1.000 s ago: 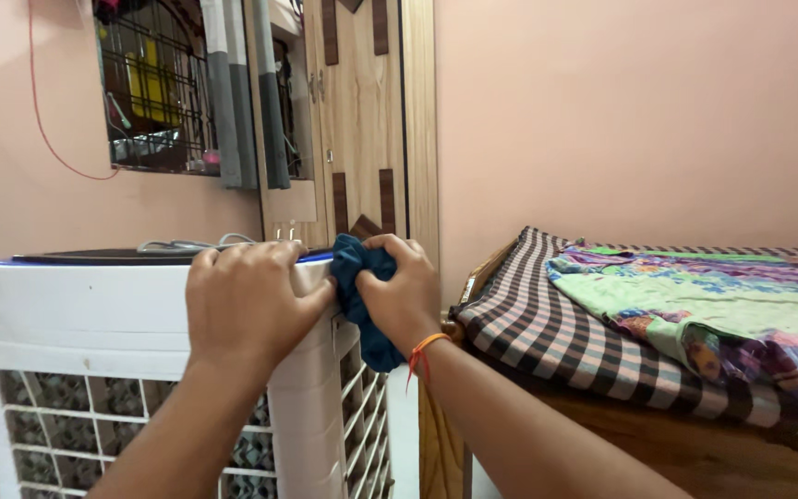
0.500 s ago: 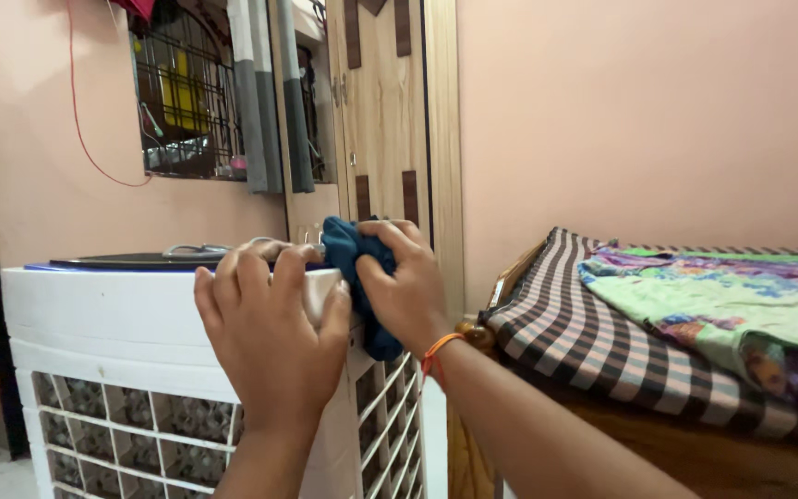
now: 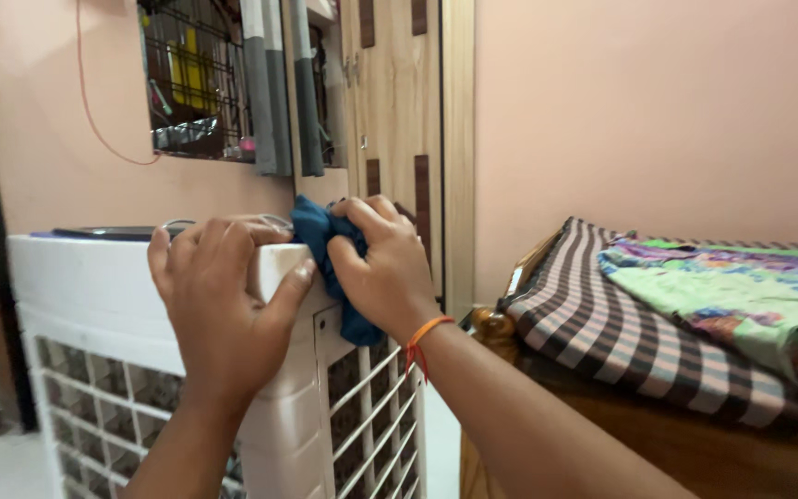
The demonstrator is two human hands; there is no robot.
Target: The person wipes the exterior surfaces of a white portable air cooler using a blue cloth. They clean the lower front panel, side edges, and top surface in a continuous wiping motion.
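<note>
The step in hand looks like wiping the top corner of the white air cooler (image 3: 94,277). The right hand (image 3: 382,268) has its fingers bunched tight around a dark blue cloth (image 3: 320,242) and presses it against the cooler's upper right corner, where the top meets the slatted side. The left hand (image 3: 222,300) lies flat and spread over the same corner, thumb hooked round the edge just beside the cloth; it holds nothing and seems to steady the cooler.

The cloth sits mostly under and in front of the right palm. One fold sticks up above the knuckles at the cooler's top edge, and a tail hangs down below the wrist against the side grille. An orange thread band (image 3: 422,334) circles that wrist.

The next move, as I judge it, calls for sliding the bunched cloth along the cooler's edge with steady pressure while the left hand braces.

On the cooler's top, behind the left hand, lies a flat dark object (image 3: 103,233). To the right of the cooler stands a bed with a checked cover (image 3: 602,314).
</note>
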